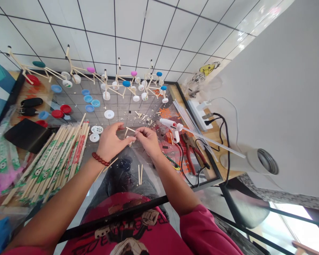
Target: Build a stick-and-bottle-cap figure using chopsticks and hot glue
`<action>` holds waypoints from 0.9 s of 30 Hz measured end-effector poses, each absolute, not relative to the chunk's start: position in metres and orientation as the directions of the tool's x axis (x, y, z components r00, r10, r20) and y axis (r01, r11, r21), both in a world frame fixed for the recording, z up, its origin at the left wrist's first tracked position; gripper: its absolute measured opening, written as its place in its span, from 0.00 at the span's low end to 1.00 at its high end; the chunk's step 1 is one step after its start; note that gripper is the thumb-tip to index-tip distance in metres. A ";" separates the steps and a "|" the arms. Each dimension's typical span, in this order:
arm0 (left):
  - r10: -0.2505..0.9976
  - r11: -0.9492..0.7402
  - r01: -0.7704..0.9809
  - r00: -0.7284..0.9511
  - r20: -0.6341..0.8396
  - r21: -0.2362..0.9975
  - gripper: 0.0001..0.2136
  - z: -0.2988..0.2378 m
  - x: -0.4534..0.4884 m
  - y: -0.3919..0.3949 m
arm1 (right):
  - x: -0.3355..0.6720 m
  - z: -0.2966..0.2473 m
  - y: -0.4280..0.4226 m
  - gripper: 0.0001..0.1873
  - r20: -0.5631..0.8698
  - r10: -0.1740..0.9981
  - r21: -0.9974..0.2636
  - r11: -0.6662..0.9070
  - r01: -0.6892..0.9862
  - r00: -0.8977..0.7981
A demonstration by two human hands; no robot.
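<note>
My left hand (110,141) and my right hand (148,139) meet over the glass table (127,106), both pinched on short wooden stick pieces (130,130) joined at an angle. A red bead bracelet sits on my left wrist. Two loose sticks (140,174) lie on the glass just below my hands. A white glue gun (171,124) rests to the right of my right hand.
A pile of wrapped chopsticks (55,159) lies left. Stick-and-cap models (122,85) line the table's far edge, with loose blue, red and white bottle caps (88,99). Red pliers (192,156), glue sticks, a power strip (199,113) and a tape roll (255,161) sit right.
</note>
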State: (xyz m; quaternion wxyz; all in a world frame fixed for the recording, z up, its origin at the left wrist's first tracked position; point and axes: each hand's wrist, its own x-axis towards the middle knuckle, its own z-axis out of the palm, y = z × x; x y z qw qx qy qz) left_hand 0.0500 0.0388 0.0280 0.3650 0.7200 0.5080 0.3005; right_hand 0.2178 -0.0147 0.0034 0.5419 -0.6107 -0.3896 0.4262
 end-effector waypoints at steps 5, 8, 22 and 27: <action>0.907 -0.390 0.728 0.409 0.100 0.564 0.24 0.031 0.062 0.020 | 0.217 0.005 -0.015 0.14 -0.085 0.934 -0.996 -0.092 0.001 0.347; 0.893 -0.424 0.738 0.436 0.108 0.526 0.21 0.030 0.061 0.020 | 0.218 0.006 -0.015 0.13 -0.054 0.920 -0.998 -0.065 0.017 0.388; 0.851 -0.518 0.793 0.516 0.098 0.321 0.24 0.037 0.050 0.031 | 0.227 0.006 -0.023 0.04 0.200 0.915 -0.734 -0.097 0.673 0.351; 0.824 -0.545 0.790 0.567 0.007 0.281 0.25 0.043 0.045 0.035 | 0.231 0.009 -0.028 0.03 0.164 0.955 -0.471 -0.142 0.870 0.245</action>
